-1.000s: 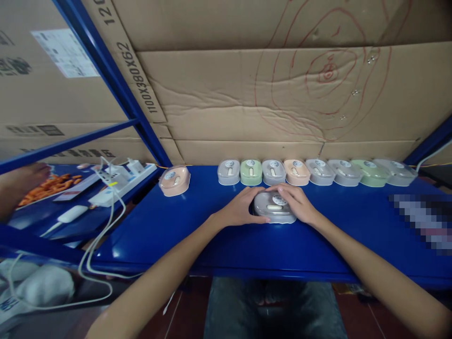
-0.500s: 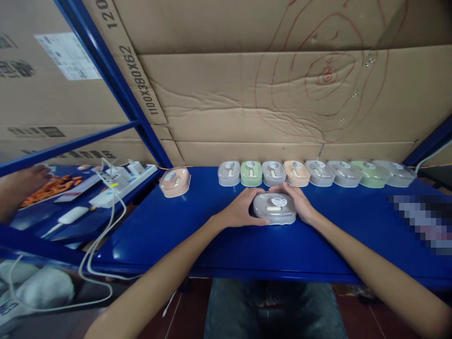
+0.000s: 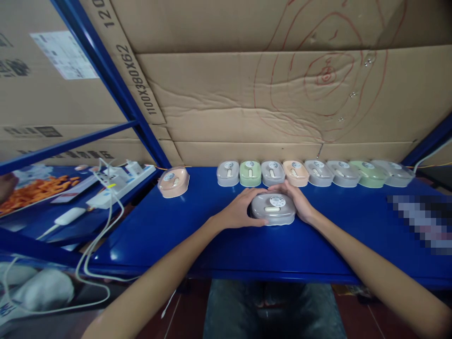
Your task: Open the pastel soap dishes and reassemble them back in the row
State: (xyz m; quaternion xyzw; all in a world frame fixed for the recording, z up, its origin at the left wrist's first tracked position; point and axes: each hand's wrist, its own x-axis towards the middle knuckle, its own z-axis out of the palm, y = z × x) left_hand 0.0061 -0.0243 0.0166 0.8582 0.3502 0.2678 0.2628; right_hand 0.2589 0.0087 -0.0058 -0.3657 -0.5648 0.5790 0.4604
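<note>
A grey lidded box (image 3: 273,209) with a round label and a small white handle sits on the blue shelf (image 3: 219,240) in front of me. My left hand (image 3: 239,210) grips its left side. My right hand (image 3: 299,201) wraps its right and far side. Behind it, along the cardboard wall, stands a row of several like boxes (image 3: 310,172) in grey, green and peach. One peach box (image 3: 173,181) stands apart at the left.
A white power strip (image 3: 118,184) with plugs and trailing cables lies on the lower shelf at left, beside a printed pack showing orange food (image 3: 33,190). A blue upright post (image 3: 116,84) slants up at left. A blurred patch sits at the right.
My right hand has slid off the lid's top to the box's right side, uncovering the label. Another person's hand at the far left has mostly left the view.
</note>
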